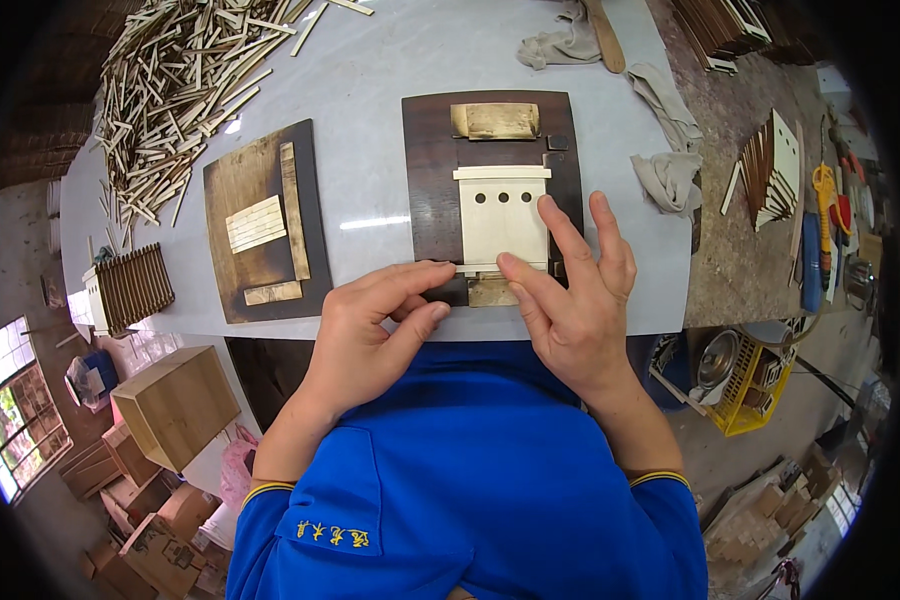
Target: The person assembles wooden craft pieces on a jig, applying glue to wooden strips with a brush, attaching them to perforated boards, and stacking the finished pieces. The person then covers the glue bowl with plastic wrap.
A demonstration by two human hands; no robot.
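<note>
A pale wooden panel (490,230) with a row of three round holes lies in a dark wooden jig (433,180) near the table's front edge. One thin strip (500,174) runs across its far end, and another wooden strip (475,268) lies along its near edge. My left hand (375,325) is curled, its index fingertip at the near strip's left end. With thumb and index finger, my right hand (580,290) grips the near strip about its middle. Another right fingertip rests at the panel's right edge by the holes, and the remaining fingers are raised.
To the left lies a second jig board (230,180) with slats on it. Loose wooden strips (170,100) are heaped at the far left, beside a slatted stack (135,290) nearer me. Grey cloths (665,180) lie on the right. Farther right are fanned panels (770,175) and a yellow crate (745,395).
</note>
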